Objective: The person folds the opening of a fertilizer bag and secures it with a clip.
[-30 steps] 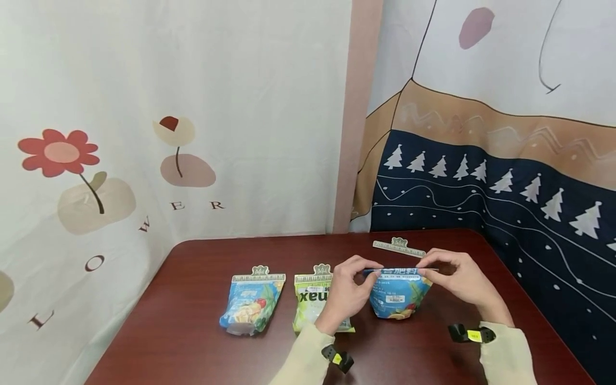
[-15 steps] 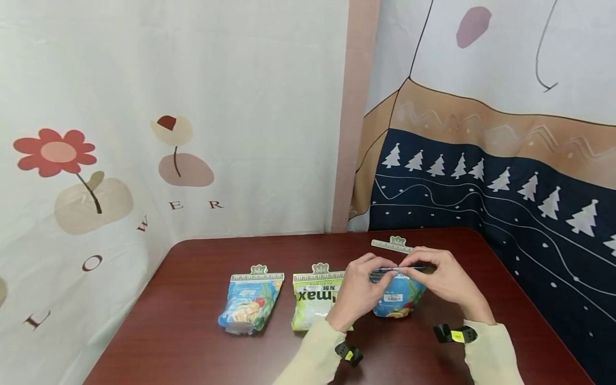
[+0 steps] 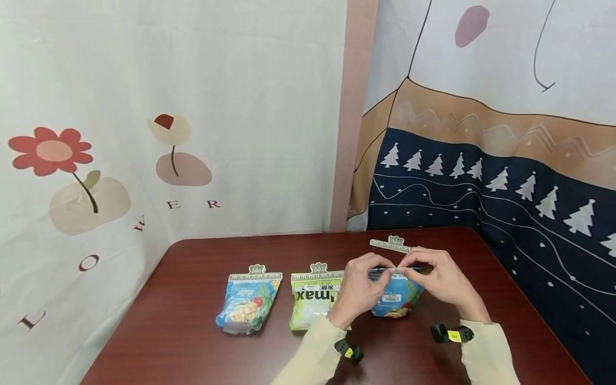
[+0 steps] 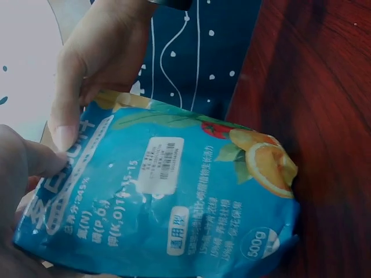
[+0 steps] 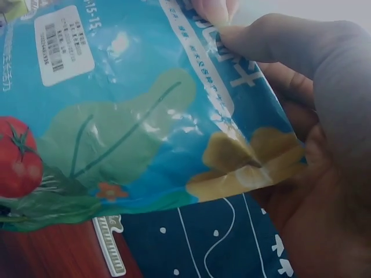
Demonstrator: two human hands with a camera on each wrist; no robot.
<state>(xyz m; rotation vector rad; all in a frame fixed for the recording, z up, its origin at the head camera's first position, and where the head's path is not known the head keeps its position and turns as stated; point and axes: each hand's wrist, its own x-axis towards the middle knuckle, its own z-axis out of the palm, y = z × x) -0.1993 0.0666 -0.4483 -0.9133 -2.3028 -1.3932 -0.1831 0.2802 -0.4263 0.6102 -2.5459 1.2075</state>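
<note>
A blue fertilizer bag (image 3: 392, 306) hangs upright between my two hands at the right of the table. My left hand (image 3: 361, 286) pinches its top edge from the left, while my right hand (image 3: 445, 280) pinches the same edge from the right. Their fingertips meet near the middle of the edge. In the left wrist view, the bag's (image 4: 197, 185) printed front shows a barcode label and orange slices. The right wrist view shows my right thumb (image 5: 266, 37) pressed on the bag's front near the top, its fingers behind and partly hidden.
A loose ruler-edged clip (image 3: 391, 244) lies behind the hands. To the left lie another blue bag (image 3: 247, 310) and a green bag (image 3: 308, 310), each with a similar clip along its top. Patterned curtains (image 3: 269, 123) stand behind the brown table (image 3: 192, 321).
My right hand has moved left along the bag's top edge and my left hand slightly right, so their fingertips came together. Over the last half second they have barely moved.
</note>
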